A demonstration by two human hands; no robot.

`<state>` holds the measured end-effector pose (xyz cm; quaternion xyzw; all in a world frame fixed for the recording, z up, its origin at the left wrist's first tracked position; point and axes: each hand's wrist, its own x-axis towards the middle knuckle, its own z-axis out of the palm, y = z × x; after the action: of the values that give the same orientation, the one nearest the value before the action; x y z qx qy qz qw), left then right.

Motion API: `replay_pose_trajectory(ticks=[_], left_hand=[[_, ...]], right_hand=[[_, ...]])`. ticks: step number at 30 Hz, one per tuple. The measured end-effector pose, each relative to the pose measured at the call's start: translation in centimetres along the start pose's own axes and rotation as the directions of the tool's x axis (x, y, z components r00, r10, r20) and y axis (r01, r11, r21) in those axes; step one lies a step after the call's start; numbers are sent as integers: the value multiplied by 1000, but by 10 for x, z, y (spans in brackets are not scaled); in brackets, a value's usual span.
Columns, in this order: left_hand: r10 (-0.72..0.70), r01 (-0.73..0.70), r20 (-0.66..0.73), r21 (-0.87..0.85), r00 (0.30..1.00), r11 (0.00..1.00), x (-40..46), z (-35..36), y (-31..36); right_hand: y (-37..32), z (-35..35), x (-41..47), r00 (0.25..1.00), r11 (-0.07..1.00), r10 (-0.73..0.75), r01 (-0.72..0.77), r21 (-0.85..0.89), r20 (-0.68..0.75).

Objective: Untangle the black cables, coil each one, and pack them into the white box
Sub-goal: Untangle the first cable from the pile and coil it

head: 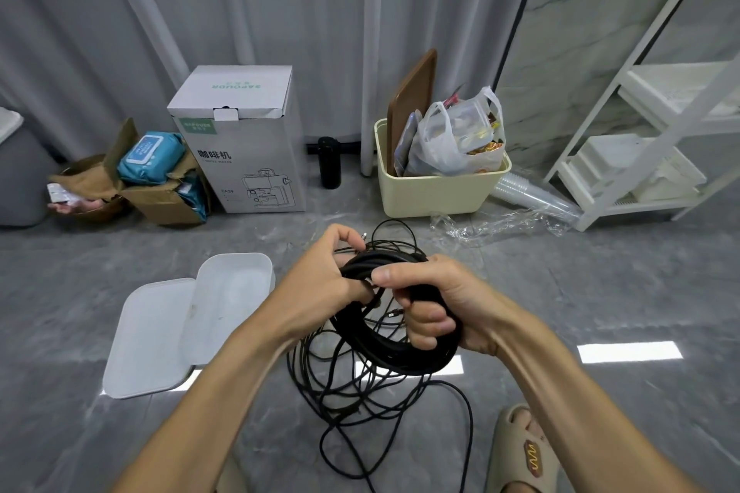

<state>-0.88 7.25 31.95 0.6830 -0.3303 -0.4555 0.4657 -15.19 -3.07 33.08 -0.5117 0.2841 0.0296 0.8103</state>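
A thick black cable coil (384, 344) hangs in the air between both hands above the grey floor. My right hand (436, 308) is shut around the coil's right side. My left hand (320, 284) grips the coil's upper left and pinches a thin cable end near its fingertips. Under the coil lies a loose tangle of thin black cables (360, 400), with strands trailing up into the hands. The white box (232, 292) stands open on the floor to the left, its lid (148, 344) lying flat beside it.
A tall white coffee-machine carton (240, 144), a cardboard box of wipes (160, 180), a black bottle (329, 162) and a cream bin (436, 188) with bags line the curtain. A white shelf rack (648, 140) stands at the right. A sandalled foot (524, 452) is at the bottom right.
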Motion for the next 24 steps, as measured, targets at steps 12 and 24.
replay_pose_trajectory(ticks=[12,24], left_hand=[[-66,46,-93,-207,993,977,4,5,-2],[443,-271,-213,545,871,794,-1,20,-22]], right_hand=[[1,-2,6,993,994,-105,104,-36,-51],[7,-9,16,904,956,-78,188,226,-421]])
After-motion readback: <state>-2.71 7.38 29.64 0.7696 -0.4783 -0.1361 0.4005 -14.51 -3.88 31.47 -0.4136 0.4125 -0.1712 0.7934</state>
